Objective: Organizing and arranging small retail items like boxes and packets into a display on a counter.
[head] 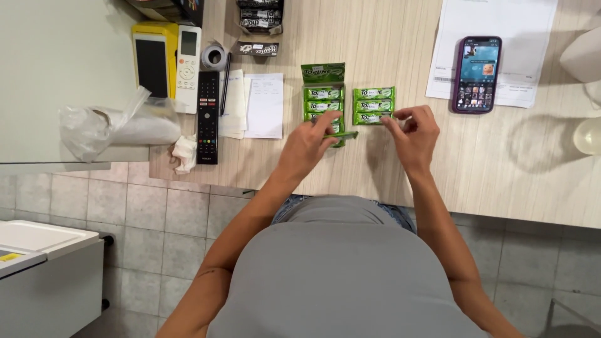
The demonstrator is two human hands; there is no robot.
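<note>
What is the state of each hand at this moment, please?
Left hand: closed, pinching a green packet by its end.
Right hand: fingers curled on the lowest green packet of the right stack; a firm grip cannot be told.

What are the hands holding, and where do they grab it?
The left hand pinches one green pack by its left end. The right hand has its fingers on another pack's right end.

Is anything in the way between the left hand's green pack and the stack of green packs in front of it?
Nothing visible. The left hand holds a green pack right at the near end of the left stack, with no other object between them.
</note>
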